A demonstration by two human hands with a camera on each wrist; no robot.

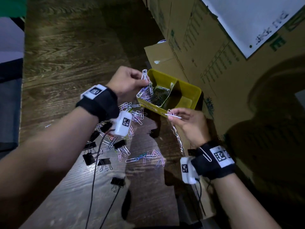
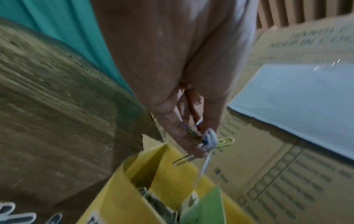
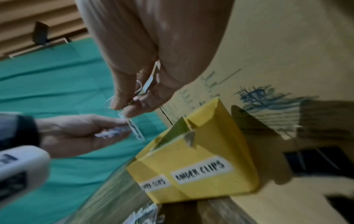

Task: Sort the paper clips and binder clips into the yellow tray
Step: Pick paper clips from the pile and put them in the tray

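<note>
A yellow tray (image 1: 197, 91) with two compartments stands on the wooden table by the cardboard boxes; its left compartment holds several paper clips (image 1: 158, 95), its right one looks bare. My left hand (image 1: 130, 80) pinches a bunch of paper clips (image 1: 146, 83) over the tray's left compartment; the same bunch (image 2: 208, 140) shows in the left wrist view. My right hand (image 1: 184, 119) pinches a paper clip (image 1: 172, 114) at the tray's near wall, and a chain of clips (image 1: 178, 138) hangs below it. The tray (image 3: 220, 136) carries the labels "BINDER CLIPS" and "PAPER CLIPS". Loose paper clips (image 1: 148, 157) and black binder clips (image 1: 104, 161) lie on the table.
Large cardboard boxes (image 1: 214, 55) rise behind and right of the tray, with a white sheet (image 1: 247, 19) on one. Cables (image 1: 94, 187) run from the wrist cameras across the wooden table (image 1: 66, 55). A stray clip hangs on my right wristband (image 1: 205, 154). Green cloth (image 3: 47, 91) lies beyond the table.
</note>
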